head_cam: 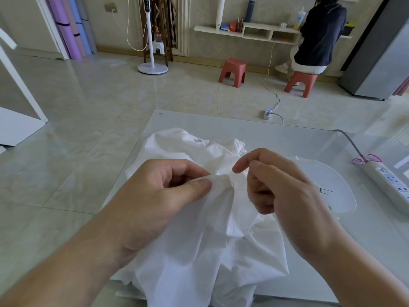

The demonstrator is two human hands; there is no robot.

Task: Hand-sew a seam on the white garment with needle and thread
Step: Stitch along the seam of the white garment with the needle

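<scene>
Garment (199, 251) pinched by left hand (155, 196); no label legible.

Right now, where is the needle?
In the head view, the needle is pinched in the right hand, just right of centre, above the white garment the left hand pinches.

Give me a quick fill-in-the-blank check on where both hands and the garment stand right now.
1. The left hand pinches a fold of the ____ garment.
2. The needle is held by the ____ hand.
3. The garment lies bunched on a glass-topped ____.
4. At the table's right edge lies a white power ____.

Missing words: white; right; table; strip
</scene>
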